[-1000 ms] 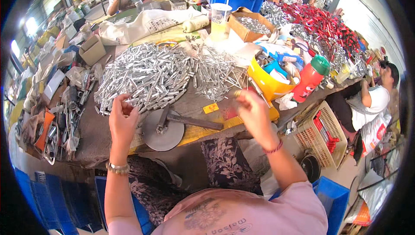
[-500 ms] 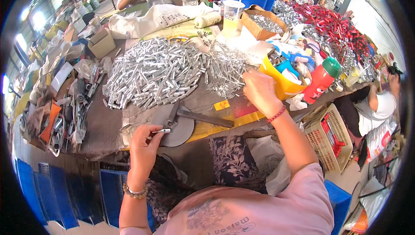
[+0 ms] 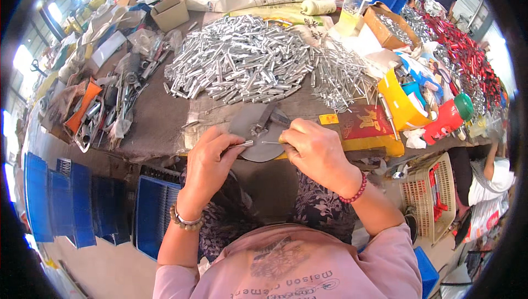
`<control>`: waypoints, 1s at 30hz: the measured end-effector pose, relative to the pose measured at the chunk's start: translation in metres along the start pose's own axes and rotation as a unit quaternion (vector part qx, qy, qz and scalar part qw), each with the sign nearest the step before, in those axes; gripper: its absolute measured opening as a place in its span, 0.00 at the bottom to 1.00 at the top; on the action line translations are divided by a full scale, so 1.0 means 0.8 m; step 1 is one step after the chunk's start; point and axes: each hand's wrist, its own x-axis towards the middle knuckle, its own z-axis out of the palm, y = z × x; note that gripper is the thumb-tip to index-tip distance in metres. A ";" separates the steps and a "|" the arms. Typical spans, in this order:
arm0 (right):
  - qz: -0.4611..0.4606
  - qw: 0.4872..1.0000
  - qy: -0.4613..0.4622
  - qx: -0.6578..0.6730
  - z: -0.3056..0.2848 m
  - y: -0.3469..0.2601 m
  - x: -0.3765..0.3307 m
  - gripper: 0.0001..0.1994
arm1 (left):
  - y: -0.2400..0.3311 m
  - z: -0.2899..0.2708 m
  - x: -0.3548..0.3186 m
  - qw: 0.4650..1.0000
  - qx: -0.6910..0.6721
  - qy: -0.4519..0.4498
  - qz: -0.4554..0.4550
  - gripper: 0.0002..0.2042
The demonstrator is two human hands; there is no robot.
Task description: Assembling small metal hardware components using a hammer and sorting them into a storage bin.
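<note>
Between thumb and fingers of my left hand (image 3: 208, 162) is a short silver metal tube (image 3: 246, 143). My right hand (image 3: 320, 151) pinches a thin metal pin (image 3: 271, 143), its tip pointing at the tube's end with a small gap between. Both hands hover at the table's near edge, over a round grey metal disc (image 3: 262, 151). A hammer (image 3: 263, 117) lies on the disc; my right hand hides most of its handle. Behind them spreads a big heap of silver tubes (image 3: 242, 60), with a smaller heap of thin pins (image 3: 340, 73) to its right.
Yellow container (image 3: 400, 104) and a red bottle with green cap (image 3: 448, 116) stand at the right. Tools and plastic bags (image 3: 107, 104) crowd the left side. Blue crates (image 3: 157, 211) are below left, a beige basket (image 3: 426, 194) below right. People work at the far right.
My right hand has come from the pin heap back toward my left hand, now with a pin in its fingers. The left still holds the tube. The view has shifted.
</note>
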 end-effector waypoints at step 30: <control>-0.072 0.997 -0.034 -0.008 0.016 0.009 0.014 0.07 | -0.007 0.008 -0.002 0.998 0.032 0.025 0.038 0.11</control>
